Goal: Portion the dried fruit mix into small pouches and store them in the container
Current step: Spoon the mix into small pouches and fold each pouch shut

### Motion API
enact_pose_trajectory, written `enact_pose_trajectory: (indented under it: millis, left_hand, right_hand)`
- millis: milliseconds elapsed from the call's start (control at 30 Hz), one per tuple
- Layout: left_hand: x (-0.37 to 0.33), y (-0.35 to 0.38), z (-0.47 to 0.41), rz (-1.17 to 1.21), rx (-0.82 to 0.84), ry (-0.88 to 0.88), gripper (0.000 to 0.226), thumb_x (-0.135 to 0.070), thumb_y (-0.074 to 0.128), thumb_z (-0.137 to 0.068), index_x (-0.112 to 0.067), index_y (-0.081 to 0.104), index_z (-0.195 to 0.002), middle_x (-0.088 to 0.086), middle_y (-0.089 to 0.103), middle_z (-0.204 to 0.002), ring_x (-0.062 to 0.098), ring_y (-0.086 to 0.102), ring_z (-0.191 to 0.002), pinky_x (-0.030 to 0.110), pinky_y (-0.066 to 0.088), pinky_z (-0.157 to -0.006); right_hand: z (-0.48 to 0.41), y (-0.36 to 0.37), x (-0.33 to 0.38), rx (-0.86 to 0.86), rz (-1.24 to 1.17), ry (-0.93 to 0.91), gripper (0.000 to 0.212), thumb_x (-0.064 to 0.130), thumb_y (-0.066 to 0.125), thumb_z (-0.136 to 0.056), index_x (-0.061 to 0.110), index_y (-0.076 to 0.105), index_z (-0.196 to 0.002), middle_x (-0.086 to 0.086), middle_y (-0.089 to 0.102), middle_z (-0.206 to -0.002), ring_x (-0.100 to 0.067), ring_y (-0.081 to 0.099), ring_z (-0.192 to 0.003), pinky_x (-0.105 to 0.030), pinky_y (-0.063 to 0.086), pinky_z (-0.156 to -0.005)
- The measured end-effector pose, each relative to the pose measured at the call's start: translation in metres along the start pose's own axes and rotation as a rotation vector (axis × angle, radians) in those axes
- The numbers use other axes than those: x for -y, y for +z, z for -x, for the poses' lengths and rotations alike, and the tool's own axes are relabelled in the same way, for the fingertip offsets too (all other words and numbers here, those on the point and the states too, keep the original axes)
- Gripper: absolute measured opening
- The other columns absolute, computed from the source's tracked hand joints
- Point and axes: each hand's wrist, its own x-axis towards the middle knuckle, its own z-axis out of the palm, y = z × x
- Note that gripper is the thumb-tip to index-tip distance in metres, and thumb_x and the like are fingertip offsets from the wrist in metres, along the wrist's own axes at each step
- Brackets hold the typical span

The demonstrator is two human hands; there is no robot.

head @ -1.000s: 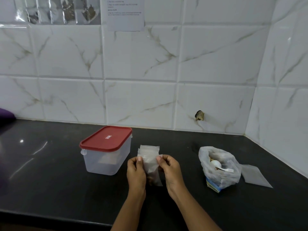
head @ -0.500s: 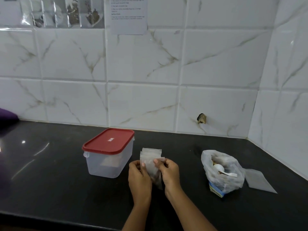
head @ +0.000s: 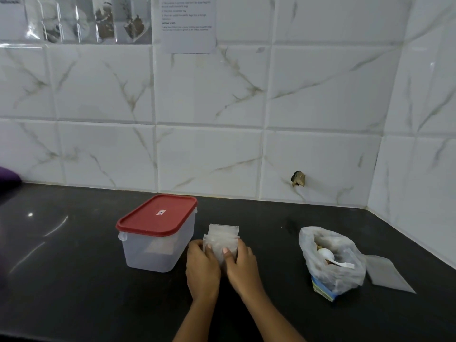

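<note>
While both hands work mid-worktop [head: 74,280], left hand [head: 202,269] and right hand [head: 243,267] pinch a small stack of clear pouches [head: 223,239] between them. Red-lidded container [head: 158,234] just left, closed. Fruit mix bag [head: 332,261] with white spoon [head: 328,255] well right.

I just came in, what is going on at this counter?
A person grips a stack of clear pouches with the left hand and the right hand. The container stands to the left, its red lid on. The bag of dried fruit mix sits open to the right, a white spoon inside.
</note>
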Motion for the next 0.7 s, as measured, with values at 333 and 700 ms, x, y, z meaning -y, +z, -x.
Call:
enact_pose_trajectory:
  millis: [333, 700]
  left_hand:
    - [0.000, 0.005, -0.013, -0.050, 0.005, 0.028, 0.024, -0.026, 0.042, -0.098, -0.013, 0.047, -0.117, 0.008, 0.060, -0.113, 0.022, 0.059, -0.098, 0.035, 0.050, -0.082]
    - [-0.004, 0.003, 0.003, -0.299, -0.097, 0.318, 0.043, -0.013, 0.048, -0.093, -0.010, 0.043, -0.135, 0.008, 0.049, -0.138, 0.022, 0.045, -0.129, 0.038, 0.036, -0.108]
  right_hand:
    - [-0.018, 0.004, -0.004, 0.017, -0.027, -0.003, 0.055, 0.036, 0.044, -0.095, 0.018, 0.030, -0.145, -0.003, 0.040, -0.141, -0.020, 0.037, -0.132, -0.037, 0.038, -0.108]
    - [-0.001, -0.025, 0.004, -0.035, 0.048, -0.061, 0.051, 0.033, 0.039, -0.098, 0.015, 0.028, -0.145, -0.004, 0.034, -0.147, -0.022, 0.025, -0.138, -0.033, 0.026, -0.112]
